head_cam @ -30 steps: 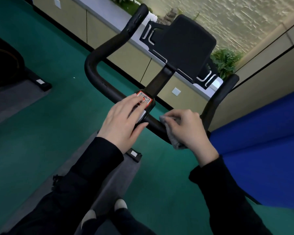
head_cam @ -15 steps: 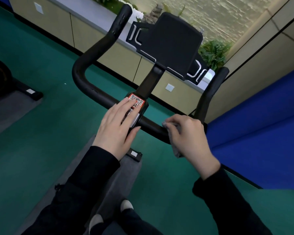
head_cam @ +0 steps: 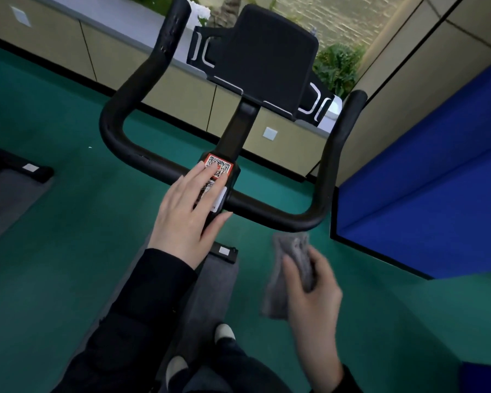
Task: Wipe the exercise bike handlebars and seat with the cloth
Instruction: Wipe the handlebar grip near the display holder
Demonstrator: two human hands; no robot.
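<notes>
Left hand (head_cam: 187, 214) lies flat, fingers straight, on the centre clamp (head_cam: 233, 180) of the handlebars (head_cam: 267, 211), fingertips over the QR sticker (head_cam: 220, 164), gripping nothing. Right hand (head_cam: 315, 287) has its fingers curled round the grey cloth (head_cam: 277, 287), held off the bar just below its right bend. Cloth looks soft, limp and light; lower end hangs loose, so best bunched in the palm and wrapped round the tube. Bar looks rigid and smooth, maybe slippery. Seat not in view.

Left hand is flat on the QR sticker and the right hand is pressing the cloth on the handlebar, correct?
No. The left hand is flat on the QR sticker, but the right hand holds the cloth off the handlebar, below it. The head view shows it.
</notes>
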